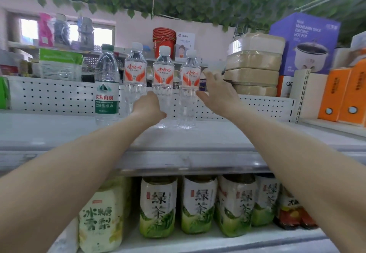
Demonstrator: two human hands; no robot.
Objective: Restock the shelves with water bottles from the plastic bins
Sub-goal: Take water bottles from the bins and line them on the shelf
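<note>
Three clear plastic water bottles with white caps and red-and-white labels stand upright on the grey upper shelf [59, 132], in a row before its white perforated back panel [49, 94]. Taking the middle bottle [163, 70] as the landmark: one matching bottle [135, 68] stands just to its left, another [190, 74] just to its right, and further left is a taller clear bottle with a green cap and green label [107, 86].

The left hand [149, 106] is wrapped around the middle bottle's lower part, gripping it. The right hand [216, 92] is spread, fingers straight, at the right-hand bottle's side and apparently touching it; it holds nothing.

So four bottles are up, and much of the shelf on both sides of the row is bare, which suggests restocking is at an early stage.

The plastic bins are out of view, so the remaining stock cannot be judged. Below the landmark, green-tea bottles [158, 207] fill a lower shelf. The left fingers are hidden behind the bottle, and the background is blurred.
</note>
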